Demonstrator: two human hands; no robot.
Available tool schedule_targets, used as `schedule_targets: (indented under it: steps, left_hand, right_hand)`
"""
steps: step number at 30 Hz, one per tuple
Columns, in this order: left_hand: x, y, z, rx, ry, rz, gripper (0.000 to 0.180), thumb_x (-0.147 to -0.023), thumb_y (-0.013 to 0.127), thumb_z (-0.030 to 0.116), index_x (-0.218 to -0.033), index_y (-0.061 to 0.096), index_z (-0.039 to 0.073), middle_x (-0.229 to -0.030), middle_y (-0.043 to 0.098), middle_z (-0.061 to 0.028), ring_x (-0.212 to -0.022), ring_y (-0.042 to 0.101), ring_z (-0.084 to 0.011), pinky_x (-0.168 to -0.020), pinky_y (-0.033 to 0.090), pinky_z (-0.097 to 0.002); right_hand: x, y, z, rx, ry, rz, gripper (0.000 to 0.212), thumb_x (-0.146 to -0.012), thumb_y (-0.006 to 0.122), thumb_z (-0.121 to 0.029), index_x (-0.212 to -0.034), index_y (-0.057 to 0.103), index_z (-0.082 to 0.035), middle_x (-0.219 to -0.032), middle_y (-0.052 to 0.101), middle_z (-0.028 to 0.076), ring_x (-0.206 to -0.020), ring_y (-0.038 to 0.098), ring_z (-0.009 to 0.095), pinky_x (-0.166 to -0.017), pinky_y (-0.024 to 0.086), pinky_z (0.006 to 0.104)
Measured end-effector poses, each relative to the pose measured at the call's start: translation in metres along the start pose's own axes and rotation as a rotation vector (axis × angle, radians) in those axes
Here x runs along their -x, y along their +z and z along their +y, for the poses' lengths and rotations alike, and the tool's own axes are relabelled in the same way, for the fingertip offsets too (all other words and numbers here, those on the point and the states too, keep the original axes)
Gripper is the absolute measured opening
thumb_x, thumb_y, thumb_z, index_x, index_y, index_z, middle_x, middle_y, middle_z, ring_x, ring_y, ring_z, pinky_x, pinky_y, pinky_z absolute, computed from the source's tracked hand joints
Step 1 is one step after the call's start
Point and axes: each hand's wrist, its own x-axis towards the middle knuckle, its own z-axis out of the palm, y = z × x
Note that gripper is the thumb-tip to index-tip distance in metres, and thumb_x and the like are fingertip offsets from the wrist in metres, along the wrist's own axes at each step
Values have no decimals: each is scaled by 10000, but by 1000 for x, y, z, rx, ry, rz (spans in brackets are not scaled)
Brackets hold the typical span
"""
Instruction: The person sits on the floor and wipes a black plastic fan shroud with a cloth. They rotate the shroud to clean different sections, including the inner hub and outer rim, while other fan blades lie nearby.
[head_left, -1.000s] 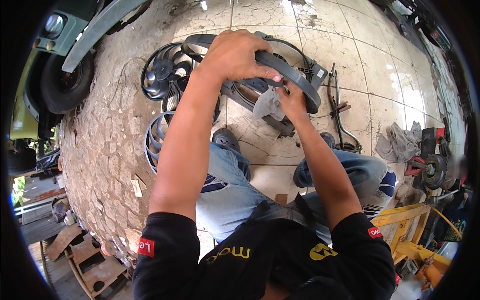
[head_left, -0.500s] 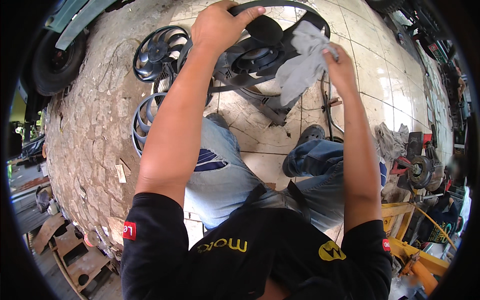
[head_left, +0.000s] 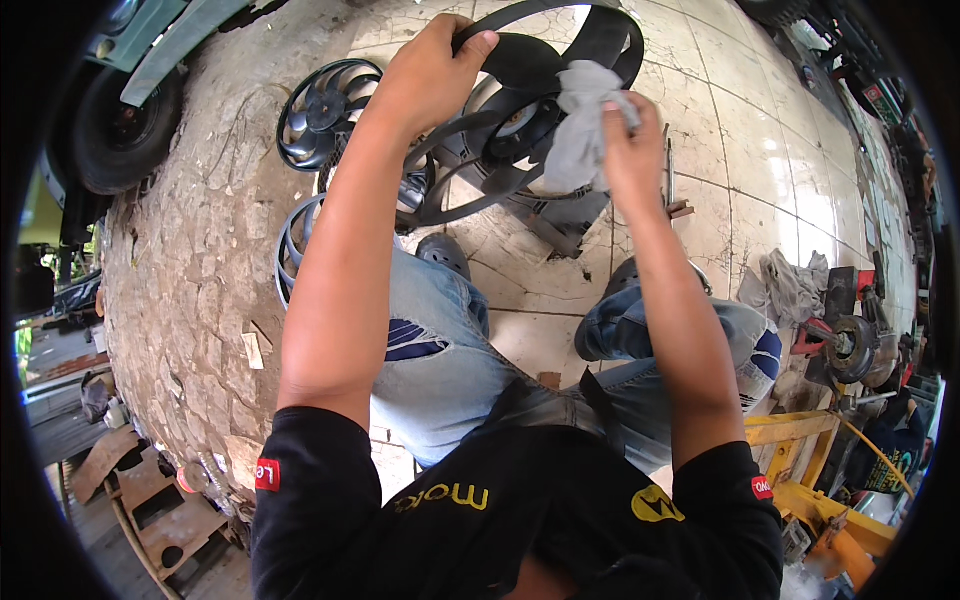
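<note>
A large black fan wheel (head_left: 522, 62) with an outer ring is held up, tilted, at the far middle. My left hand (head_left: 437, 75) grips the ring at its left side, thumb lying over the rim. My right hand (head_left: 634, 150) is closed on a crumpled grey rag (head_left: 580, 120), which lies against the right side of the fan and covers part of its blades. Beneath the wheel, a dark plastic piece (head_left: 565, 225) shows on the tiles, largely hidden. Left of it stands a smaller black fan (head_left: 325, 110).
A grey-ringed fan (head_left: 288, 245) sits partly behind my left forearm. Another grey rag (head_left: 795, 285) lies at the right beside metal parts (head_left: 852, 348) and a yellow frame (head_left: 800, 435). A vehicle wheel (head_left: 125, 125) is at the far left. Tiled floor (head_left: 735, 190) meets rough stone paving.
My right hand has moved left and slightly down with the rag, closer to the fan's hub. The fan has turned and tilted a little in my left hand.
</note>
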Motion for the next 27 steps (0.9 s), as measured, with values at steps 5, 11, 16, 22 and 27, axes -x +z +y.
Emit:
schedule_targets:
  steps: [5,11,16,22,27]
  left_hand:
    - [2,-7,-8,68,8,-113,650,-950,621,540,-1276,623,-22,-1162,694,-225,-1105,660,-329,-958,494,-390]
    - [3,0,-25,113,32,16,707,-955,580,579,-1353,586,-5,-1225,677,-234,-1175,644,-343,-1026,474,-381]
    - [9,-1,-11,229,-11,-75,721,-952,588,581,-1351,581,-20,-1222,680,-221,-1158,648,-309,-1020,470,-368]
    - [7,9,-20,298,29,-101,703,-983,537,581,-1349,577,-19,-1214,677,-232,-1154,644,-318,-1000,475,-364]
    - [4,7,-23,354,-73,-45,763,-1037,345,618,-1377,544,-36,-1278,645,-241,-1246,588,-329,-1065,424,-365]
  right_hand:
    - [7,48,11,229,-483,-163,306,-924,595,-96,-1230,606,-105,-1175,642,117,-1043,654,332,-852,539,420]
    - [-5,56,4,313,-543,-526,449,-834,532,25,-1248,625,-122,-1292,617,99,-1081,638,348,-903,536,436]
    - [-15,74,-5,264,-397,-855,553,-788,413,97,-1241,652,-112,-1226,655,164,-1109,638,330,-915,509,364]
    - [-33,57,-5,122,-186,-984,563,-810,386,79,-1276,648,-98,-1279,667,135,-1132,644,254,-992,479,342]
    - [-37,40,12,85,-238,-661,518,-857,403,65,-1283,650,-93,-1282,679,110,-1162,654,238,-1009,474,326]
